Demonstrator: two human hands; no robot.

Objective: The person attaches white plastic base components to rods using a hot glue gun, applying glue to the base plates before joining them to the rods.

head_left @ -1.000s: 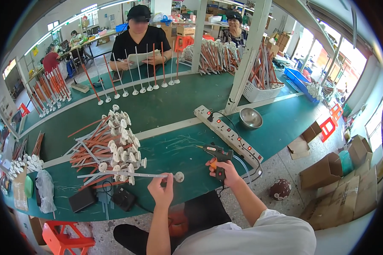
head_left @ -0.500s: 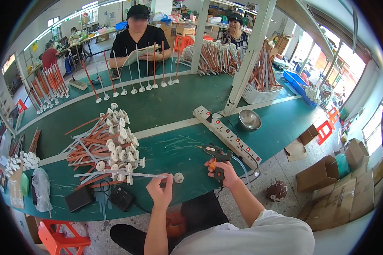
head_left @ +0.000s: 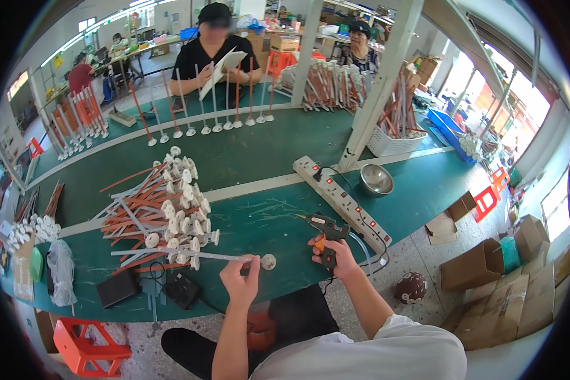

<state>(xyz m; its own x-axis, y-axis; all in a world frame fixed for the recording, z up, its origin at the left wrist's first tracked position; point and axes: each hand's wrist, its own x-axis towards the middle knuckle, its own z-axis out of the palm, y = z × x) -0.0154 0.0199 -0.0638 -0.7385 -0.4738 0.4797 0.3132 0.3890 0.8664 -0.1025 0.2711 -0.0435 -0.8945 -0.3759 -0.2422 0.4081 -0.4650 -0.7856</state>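
Note:
Pinched between thumb and fingers of my left hand is a thin pale grey stick, lying roughly level. At its right end, just past my fingertips, sits a white round disc. My right hand is wrapped around a black glue gun with an orange trigger, its nozzle pointing left over the green table. Nozzle and disc are apart. Left of my hands is a heap of orange and grey sticks with white round ends; the held stick's far end crosses over it.
A white power strip with lit switches and a metal bowl lie beyond the glue gun. Black adapters sit near the front edge. Finished-looking sticks stand upright in rows across the table, where a person holds papers. Cardboard boxes are at right.
The person across the table has tilted the papers more upright. My view has shifted slightly; both my hands keep nearly the same pose and hold the same things.

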